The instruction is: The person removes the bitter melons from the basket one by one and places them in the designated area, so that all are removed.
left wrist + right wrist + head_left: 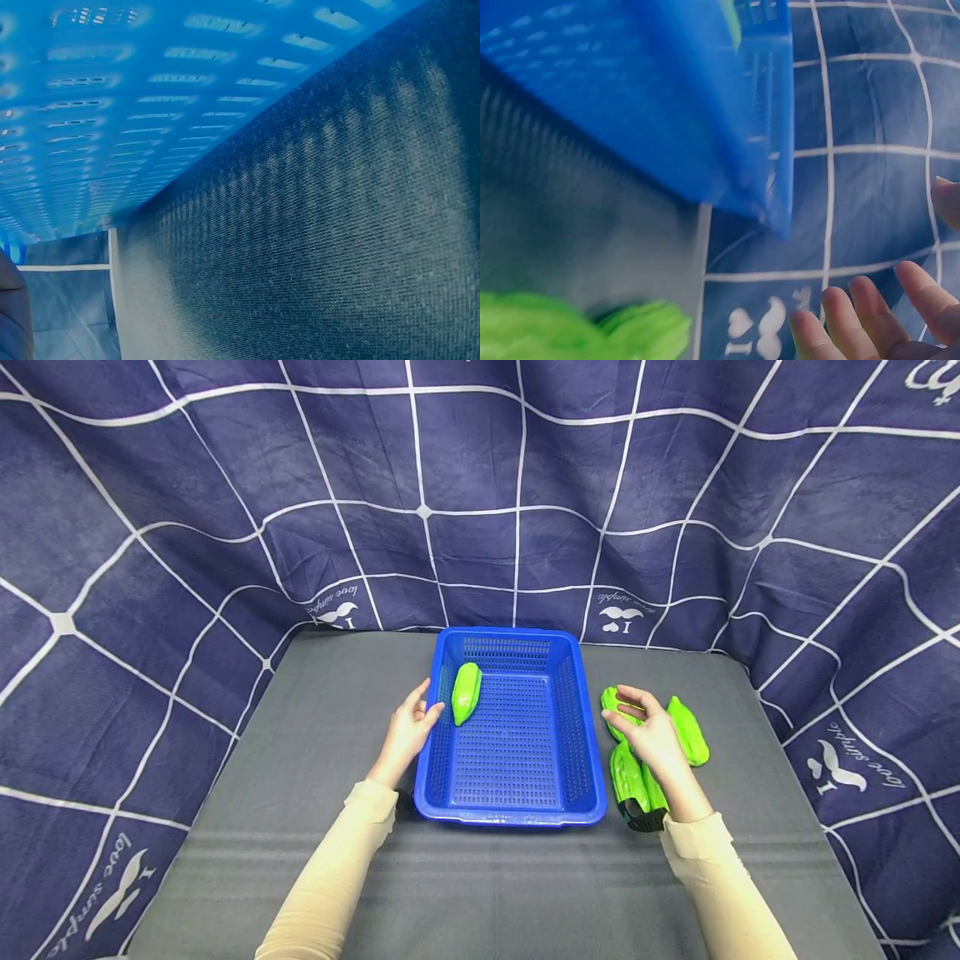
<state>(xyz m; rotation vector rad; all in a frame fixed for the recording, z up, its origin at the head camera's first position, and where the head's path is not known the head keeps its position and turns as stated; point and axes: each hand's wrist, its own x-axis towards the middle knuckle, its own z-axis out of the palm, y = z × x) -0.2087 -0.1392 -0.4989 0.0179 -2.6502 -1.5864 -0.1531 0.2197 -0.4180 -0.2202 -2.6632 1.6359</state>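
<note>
A blue basket (510, 817) with perforated walls sits on the grey table. My left hand (408, 727) holds its left rim, thumb over the edge and fingers outside; the left wrist view shows only a sliver of this hand (13, 315) near the basket wall (150, 97). Inside the basket, at its left, lies one bright green, ridged, pointed vegetable (467, 693), like a bitter melon. My right hand (651, 735) hovers over several similar green vegetables (688, 731) right of the basket. Its fingers (862, 307) are apart and hold nothing; hand and forearm partly hide the pile.
Grey cloth covers the table (322, 710). A dark blue curtain (480, 460) with white grid lines hangs behind and at both sides. A black piece (643, 817) at the right wrist covers the near ends of two vegetables.
</note>
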